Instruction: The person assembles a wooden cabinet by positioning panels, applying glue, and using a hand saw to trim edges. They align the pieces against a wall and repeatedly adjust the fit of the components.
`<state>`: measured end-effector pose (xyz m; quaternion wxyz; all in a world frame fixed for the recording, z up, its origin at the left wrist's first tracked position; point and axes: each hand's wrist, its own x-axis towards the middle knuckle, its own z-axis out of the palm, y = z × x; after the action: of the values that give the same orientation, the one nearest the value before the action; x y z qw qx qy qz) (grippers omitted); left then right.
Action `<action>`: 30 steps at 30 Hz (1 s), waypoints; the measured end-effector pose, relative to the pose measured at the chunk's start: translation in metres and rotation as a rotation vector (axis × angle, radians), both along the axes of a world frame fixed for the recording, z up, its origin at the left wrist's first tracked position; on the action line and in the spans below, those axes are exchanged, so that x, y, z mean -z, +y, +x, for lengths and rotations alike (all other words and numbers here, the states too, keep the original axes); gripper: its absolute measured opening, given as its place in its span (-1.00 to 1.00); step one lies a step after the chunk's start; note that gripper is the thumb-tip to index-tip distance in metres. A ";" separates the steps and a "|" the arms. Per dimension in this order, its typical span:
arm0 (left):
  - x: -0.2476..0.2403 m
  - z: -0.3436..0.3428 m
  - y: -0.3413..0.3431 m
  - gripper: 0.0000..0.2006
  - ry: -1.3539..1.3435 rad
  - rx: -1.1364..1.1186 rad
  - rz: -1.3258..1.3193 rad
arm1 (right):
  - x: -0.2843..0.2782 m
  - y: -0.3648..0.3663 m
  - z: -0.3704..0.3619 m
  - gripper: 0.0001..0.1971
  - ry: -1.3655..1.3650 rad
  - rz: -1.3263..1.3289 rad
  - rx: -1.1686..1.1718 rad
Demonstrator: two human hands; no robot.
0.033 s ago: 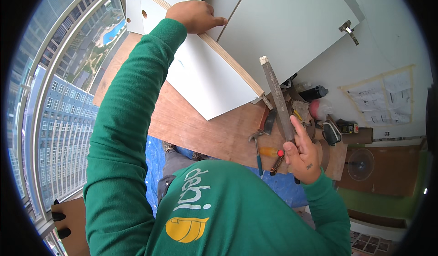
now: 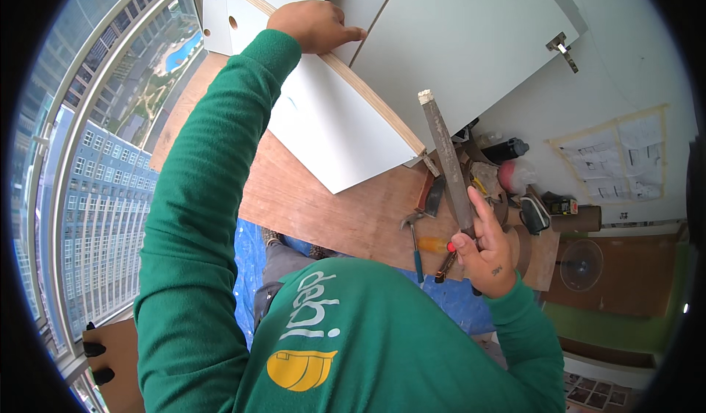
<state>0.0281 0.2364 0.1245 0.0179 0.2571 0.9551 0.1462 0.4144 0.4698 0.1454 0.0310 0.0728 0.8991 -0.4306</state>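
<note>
My left hand (image 2: 312, 27) is closed over the upper edge of a white panel (image 2: 338, 144) with a bare plywood edge, its thumb side pointing right. The panel stands tilted on a plywood worktop (image 2: 294, 196), and two round holes show near its far left end. In my right hand (image 2: 489, 258) is a long flat file (image 2: 447, 148), grey and worn, with a pale tip. It points up and away, apart from the panel's near right corner. My thumb presses on the file's lower end while the fingers extend along its side; its handle is mostly hidden.
Larger white panels (image 2: 463, 45) lie behind, one with a metal hinge (image 2: 562, 51). A hammer (image 2: 417, 251), an orange-handled screwdriver (image 2: 432, 244) and a black bottle (image 2: 506, 150) are among tools at the right. A window (image 2: 95, 163) borders the left; blue sheeting (image 2: 250, 266) covers the floor.
My right thumb has shifted very slightly on the file. My left hand and the panel have not visibly moved.
</note>
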 end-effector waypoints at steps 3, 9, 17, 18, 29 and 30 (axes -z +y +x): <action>0.001 -0.003 0.002 -0.33 0.003 0.005 0.000 | 0.006 -0.001 -0.002 -0.42 0.026 0.049 -0.077; 0.002 -0.011 0.005 -0.32 0.029 0.004 0.009 | 0.000 0.005 -0.018 -0.40 -0.201 0.100 0.005; 0.007 -0.016 0.008 -0.31 0.042 0.015 0.012 | 0.008 0.001 -0.034 -0.40 0.037 0.190 -0.176; 0.008 -0.016 0.009 -0.31 0.047 0.012 0.008 | 0.006 0.001 -0.042 -0.40 0.028 0.227 -0.180; 0.009 -0.021 0.014 -0.33 0.064 0.021 0.022 | -0.011 0.004 -0.050 -0.40 -0.049 0.234 -0.135; 0.009 -0.021 0.014 -0.32 0.067 0.023 0.024 | -0.010 0.003 -0.050 -0.40 -0.059 0.260 -0.143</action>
<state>0.0071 0.2507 0.1152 -0.0153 0.2728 0.9504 0.1487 0.3646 0.4729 0.1559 0.0782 0.0244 0.9489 -0.3048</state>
